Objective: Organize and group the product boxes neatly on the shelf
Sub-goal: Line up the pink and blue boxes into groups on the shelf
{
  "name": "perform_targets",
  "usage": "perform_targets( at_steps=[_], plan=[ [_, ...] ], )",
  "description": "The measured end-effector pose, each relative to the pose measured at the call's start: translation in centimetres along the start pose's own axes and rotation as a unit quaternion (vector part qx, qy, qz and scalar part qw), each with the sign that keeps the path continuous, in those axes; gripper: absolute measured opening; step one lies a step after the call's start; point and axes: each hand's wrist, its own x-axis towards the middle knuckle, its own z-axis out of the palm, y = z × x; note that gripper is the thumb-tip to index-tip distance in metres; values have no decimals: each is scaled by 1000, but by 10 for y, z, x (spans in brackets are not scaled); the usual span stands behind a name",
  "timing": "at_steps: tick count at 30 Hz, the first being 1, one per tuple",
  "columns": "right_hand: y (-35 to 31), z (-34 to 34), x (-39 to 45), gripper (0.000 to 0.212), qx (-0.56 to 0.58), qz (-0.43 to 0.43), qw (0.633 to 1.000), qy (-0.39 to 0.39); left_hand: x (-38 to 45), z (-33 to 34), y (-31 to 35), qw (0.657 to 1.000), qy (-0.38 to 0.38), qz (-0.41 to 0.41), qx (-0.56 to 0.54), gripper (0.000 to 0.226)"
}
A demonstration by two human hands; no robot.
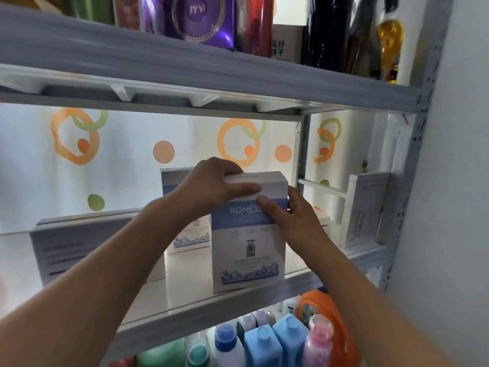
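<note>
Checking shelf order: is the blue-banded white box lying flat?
No, the blue-banded white box stands upright on the shelf, both hands on its top.

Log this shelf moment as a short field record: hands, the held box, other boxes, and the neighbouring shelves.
left hand: grips the top edge of the front box, fingers over the top
right hand: holds the box's upper right corner, thumb on the front face
front box: upright near the middle shelf's front edge, blue band reading ROMES...
second box: similar design, upright behind it
flat box: at left
white box: upright, far right
lower shelf: detergent bottles
upper shelf: purple package
</note>
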Motion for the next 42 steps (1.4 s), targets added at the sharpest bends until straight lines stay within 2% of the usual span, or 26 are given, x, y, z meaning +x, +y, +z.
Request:
perform_targets(
  at_steps=[5,7,11,16,25,30,32,36,42],
  plan=[
    [5,3,-1,37,1,0,1000,17,4,-3,13,997,25,18,75,40],
    [5,3,-1,37,2,2,1000,19,7,-6,18,995,10,20,102,39],
    [4,4,-4,34,3,4,1000,19,8,-6,14,996,-52,0,66,38],
    [6,5,-5,40,8,8,1000,20,-1,-1,10,999,-12,8,48,43],
    [5,5,-6,42,6,3,1000,15,-11,-2,13,988,-68,25,140,50],
    [6,7,-4,41,9,21,1000,2,-14,-2,12,991,-55,20,121,57],
    [7,8,-5,40,16,26,1000,-1,-15,-3,11,990,-59,26,125,55],
    [14,10,-12,40,43,39,998,-8,-12,0,11,974,-78,65,200,46],
    [43,11,-31,41,54,91,993,-59,-12,1,11,987,-50,44,147,42]
  ],
)
